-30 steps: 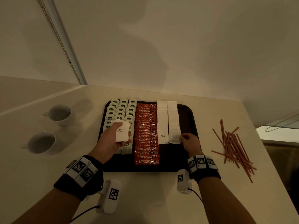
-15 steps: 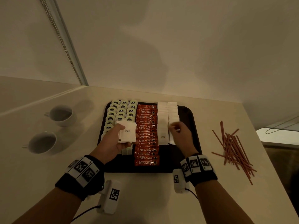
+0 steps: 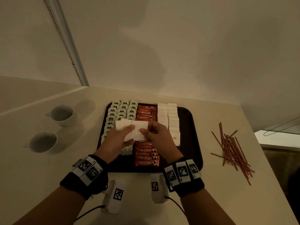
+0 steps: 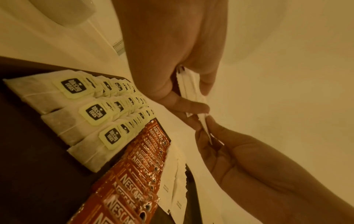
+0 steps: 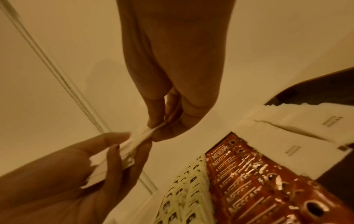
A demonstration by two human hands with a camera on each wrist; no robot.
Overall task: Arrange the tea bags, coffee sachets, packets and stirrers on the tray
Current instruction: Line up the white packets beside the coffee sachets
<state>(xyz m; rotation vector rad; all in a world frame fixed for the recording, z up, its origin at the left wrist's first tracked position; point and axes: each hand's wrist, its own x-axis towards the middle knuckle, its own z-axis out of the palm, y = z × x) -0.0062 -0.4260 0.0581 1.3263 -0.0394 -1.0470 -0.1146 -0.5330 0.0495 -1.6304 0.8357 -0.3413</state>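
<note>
A dark tray holds three columns of tea bags, a column of orange Nescafe sachets and two columns of white sugar packets. Above the tea bags and sachets my left hand grips a stack of white sugar packets. My right hand pinches the right end of one packet of that stack. The left wrist view shows the stack edge-on and the right hand's pinch. Red-brown stirrers lie in a loose pile on the counter right of the tray.
Two white cups stand on the counter left of the tray. A wall runs close behind the tray. The counter's right edge drops off just beyond the stirrers. The tray's right strip is bare.
My right hand left the sugar column on the tray and moved left to the stack in my left hand. The left hand shifted slightly right with its stack.
</note>
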